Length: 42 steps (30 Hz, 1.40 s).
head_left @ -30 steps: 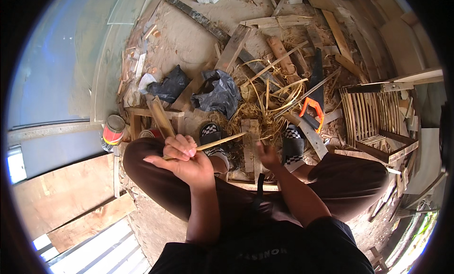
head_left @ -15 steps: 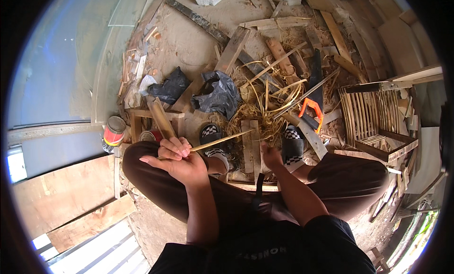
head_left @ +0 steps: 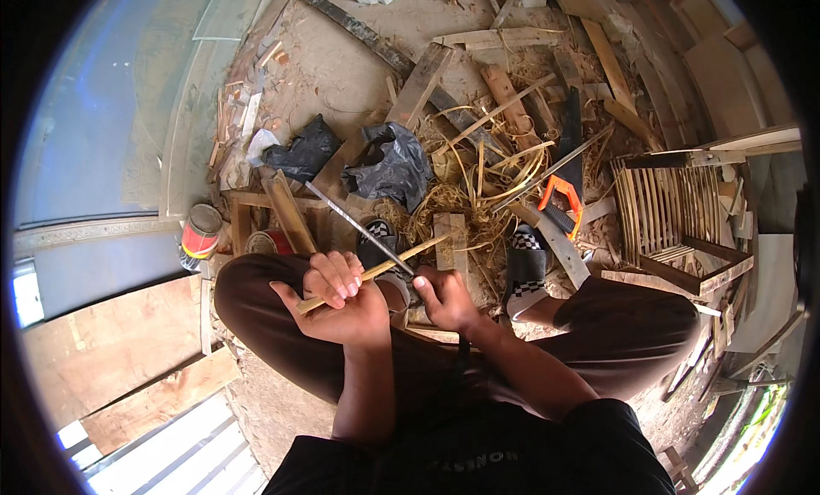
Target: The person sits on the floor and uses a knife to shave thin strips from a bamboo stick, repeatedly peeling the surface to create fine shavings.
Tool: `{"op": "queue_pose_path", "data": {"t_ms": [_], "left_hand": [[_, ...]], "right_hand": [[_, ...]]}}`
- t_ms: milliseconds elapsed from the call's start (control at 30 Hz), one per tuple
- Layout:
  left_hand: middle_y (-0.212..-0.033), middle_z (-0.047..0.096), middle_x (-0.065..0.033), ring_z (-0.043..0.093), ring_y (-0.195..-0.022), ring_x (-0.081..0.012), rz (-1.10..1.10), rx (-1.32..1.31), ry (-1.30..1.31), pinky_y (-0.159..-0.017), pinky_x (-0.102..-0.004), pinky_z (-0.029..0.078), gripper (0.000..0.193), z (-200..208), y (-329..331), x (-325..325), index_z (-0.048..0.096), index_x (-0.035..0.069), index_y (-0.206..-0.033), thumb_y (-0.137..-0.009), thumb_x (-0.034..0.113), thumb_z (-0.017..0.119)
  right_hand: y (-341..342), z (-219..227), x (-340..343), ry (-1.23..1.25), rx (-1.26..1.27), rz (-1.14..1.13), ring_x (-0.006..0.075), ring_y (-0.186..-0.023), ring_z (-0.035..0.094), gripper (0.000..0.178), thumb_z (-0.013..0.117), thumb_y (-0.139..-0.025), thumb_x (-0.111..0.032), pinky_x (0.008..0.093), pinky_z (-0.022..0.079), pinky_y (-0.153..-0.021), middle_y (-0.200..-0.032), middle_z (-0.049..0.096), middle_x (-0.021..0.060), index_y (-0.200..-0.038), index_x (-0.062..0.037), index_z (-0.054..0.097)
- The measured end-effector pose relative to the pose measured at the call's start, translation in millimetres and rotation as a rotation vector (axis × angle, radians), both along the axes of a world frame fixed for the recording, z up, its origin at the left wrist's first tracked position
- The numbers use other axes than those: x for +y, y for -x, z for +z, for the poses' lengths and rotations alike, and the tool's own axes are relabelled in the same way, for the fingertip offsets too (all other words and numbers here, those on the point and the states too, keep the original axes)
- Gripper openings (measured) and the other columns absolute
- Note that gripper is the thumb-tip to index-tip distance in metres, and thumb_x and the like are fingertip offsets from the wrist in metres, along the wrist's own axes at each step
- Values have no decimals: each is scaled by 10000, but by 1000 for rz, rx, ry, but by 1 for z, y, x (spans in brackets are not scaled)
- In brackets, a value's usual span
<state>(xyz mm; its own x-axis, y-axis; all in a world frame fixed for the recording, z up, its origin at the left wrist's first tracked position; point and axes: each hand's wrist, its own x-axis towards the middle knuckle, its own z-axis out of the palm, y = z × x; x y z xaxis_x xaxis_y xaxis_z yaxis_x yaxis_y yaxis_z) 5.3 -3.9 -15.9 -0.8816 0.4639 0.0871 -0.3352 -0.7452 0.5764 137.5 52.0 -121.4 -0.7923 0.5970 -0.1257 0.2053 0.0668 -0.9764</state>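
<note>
My left hand (head_left: pixel 342 303), palm up, is closed around a thin bamboo strip (head_left: pixel 424 247) whose pointed end slants up to the right. In my right hand (head_left: pixel 448 300) is the handle of a knife (head_left: pixel 348 219) with a long, narrow blade. The blade points up and to the left and crosses the strip between my hands; whether they touch I cannot tell. Below them are my crossed legs in dark trousers, with sandals and checkered socks.
Ahead lie black plastic bags (head_left: pixel 391 166), a heap of bamboo shavings (head_left: pixel 444 200) and scattered boards (head_left: pixel 423 85). An orange-handled saw (head_left: pixel 564 206) rests beside my right foot. A slatted wooden frame (head_left: pixel 670 209) is at right, a red can (head_left: pixel 202 230) at left.
My right hand has risen from beside my right foot toward my left hand, and the knife now shows across the strip. My left hand has shifted slightly right and turned.
</note>
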Motion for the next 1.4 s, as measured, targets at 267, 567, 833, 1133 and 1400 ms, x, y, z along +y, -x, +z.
{"op": "queue_pose_path", "data": {"t_ms": [267,567,833,1133,1400], "left_hand": [[-563,379,-47,391,-538,-160,63,-34,-17,-549,-287,340,696,-5,16,-15,356,110,-486,-1065,481,252],[-558,384,-45,404,-534,-161,72,30,33,-561,-281,381,715,4,-10,1,347,114,-481,-1075,501,259],[-558,366,-25,351,-526,-124,79,104,67,-543,-255,320,716,2,-21,7,310,127,-486,-1081,517,229],[-556,363,-22,375,-528,-128,95,44,98,-539,-253,336,713,4,-5,11,332,126,-490,-1072,533,273],[-551,375,-28,396,-519,-137,79,26,46,-550,-268,362,719,2,-14,12,355,117,-488,-1071,529,269]], "right_hand": [[-17,-57,-19,-60,-123,-7,438,-668,642,289,577,-978,-275,478,499,-593,-676,628,224,-864,-24,661],[-5,-3,-20,-51,-121,-77,438,-630,638,381,567,-996,-373,497,506,-588,-667,631,237,-905,-25,691],[-13,-29,6,127,-456,-162,424,-652,658,660,446,-998,-577,505,518,-647,-666,624,281,-872,13,713],[-4,-30,-26,85,-232,-246,470,-640,623,494,504,-1018,-417,499,496,-628,-667,613,273,-855,19,671],[4,1,-15,-55,-141,-156,397,-548,556,367,534,-1011,-300,452,441,-550,-637,572,228,-819,10,577]]}}
